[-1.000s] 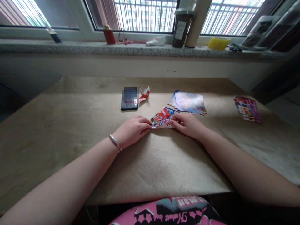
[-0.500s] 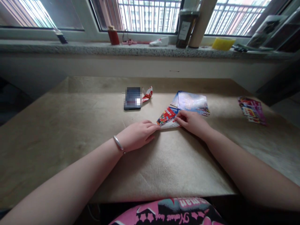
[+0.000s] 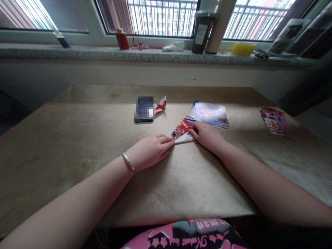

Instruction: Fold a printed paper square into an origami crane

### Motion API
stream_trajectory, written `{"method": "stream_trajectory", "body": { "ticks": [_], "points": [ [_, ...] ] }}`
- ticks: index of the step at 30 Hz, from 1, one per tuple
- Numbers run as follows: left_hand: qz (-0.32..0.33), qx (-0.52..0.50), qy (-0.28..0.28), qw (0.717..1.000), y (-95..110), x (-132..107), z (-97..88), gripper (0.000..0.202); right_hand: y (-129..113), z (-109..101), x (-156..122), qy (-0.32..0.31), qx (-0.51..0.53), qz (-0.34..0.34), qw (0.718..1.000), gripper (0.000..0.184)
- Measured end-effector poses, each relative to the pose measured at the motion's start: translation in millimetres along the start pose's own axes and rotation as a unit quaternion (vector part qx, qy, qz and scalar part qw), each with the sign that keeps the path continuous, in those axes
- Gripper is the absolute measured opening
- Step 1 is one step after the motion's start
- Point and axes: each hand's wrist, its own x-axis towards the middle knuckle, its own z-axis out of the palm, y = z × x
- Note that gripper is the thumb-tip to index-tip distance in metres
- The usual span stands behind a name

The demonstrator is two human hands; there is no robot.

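A colourful printed paper [image 3: 181,128] in red and blue lies partly folded on the table, its white striped flap [image 3: 183,138] turned over along the near edge. My left hand [image 3: 151,149] rests palm down, fingers stretched out, with the fingertips on the paper's left corner. Thumb and fingers of my right hand [image 3: 209,135] are pinched together on the right part of the flap. Part of the paper is hidden under that hand. Just behind it are several glossy pale blue and purple sheets [image 3: 211,112].
A pixelated dark phone-like device [image 3: 144,110] lies farther back, beside a twisted red and white paper piece [image 3: 161,104]. Several pink and purple printed papers [image 3: 275,121] are at the right. A granite windowsill [image 3: 153,56] holds a dark jar [image 3: 203,33] and a yellow block [image 3: 243,49].
My right hand has slid slightly left along the folded flap. My left hand stays on the paper's left corner. The whole view has shifted a little.
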Motion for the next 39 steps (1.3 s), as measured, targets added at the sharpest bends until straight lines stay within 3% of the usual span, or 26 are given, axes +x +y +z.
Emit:
{"method": "stream_trajectory", "body": {
  "ticks": [6,34,39],
  "points": [
    [-0.001,-0.007,0.009,1.000,-3,-2,2.6,0.031,-1,-2,1,-0.016,-0.029,0.034,0.999,0.025],
    [-0.006,-0.044,-0.017,0.999,-15,-4,-1.9,0.031,9,-1,2,-0.022,-0.008,0.021,0.999,0.020],
    [-0.003,-0.042,-0.021,0.999,-17,-5,-0.9,0.033,14,-1,-3,-0.005,0.035,0.029,0.999,0.018]
  ]
}}
